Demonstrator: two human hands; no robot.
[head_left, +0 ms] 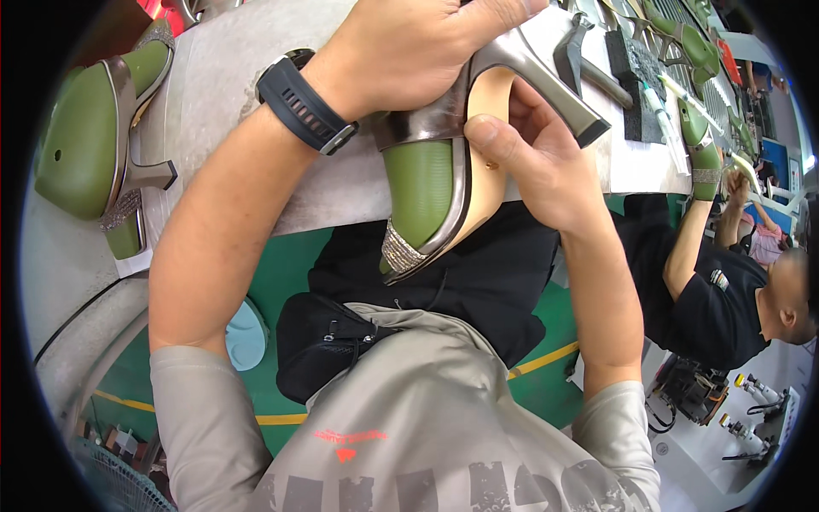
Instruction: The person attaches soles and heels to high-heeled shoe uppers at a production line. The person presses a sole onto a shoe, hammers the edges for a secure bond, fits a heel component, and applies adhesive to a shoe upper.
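Observation:
Above the near edge of the worktable (324, 196), I hold a high-heeled sandal (479, 196) with its tan sole turned toward my right. It has metallic bronze-grey straps, a glittery toe band and a tall metallic heel. A green shoe last (422, 183) fills it. My left hand (405, 60) closes around the upper part of the sandal near the ankle strap, its fingers partly hidden. My right hand (542, 162) grips the sole's arch beneath the heel, thumb pressed on the tan surface and fingers curled behind.
A similar sandal on a green last (77, 141) lies at the left. Toward the upper right are a hammer (597, 81), a black block (636, 85) and white pen-like tools (670, 128). More green-lasted shoes (699, 55) line the right, where a co-worker (725, 290) in black handles one.

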